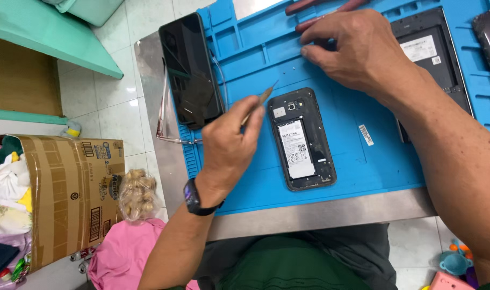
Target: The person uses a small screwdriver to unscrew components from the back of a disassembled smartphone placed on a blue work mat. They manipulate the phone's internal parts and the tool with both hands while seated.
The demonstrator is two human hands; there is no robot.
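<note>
Phone [302, 139] with its back cover off is lying face down on the blue mat [358, 166]. Left hand [227, 142] is pinching a tool [260, 100]; right hand [358, 48], fingers curled, is pressing the mat. Judgement: keep the tip clear of the battery [295, 149].

Left hand [229, 140] pinched shut — right hand [358, 48] flat, fingers perhaps curled

bare forearms; black smartwatch [193, 198] on left wrist; dark green trousers [293, 266]
</note>
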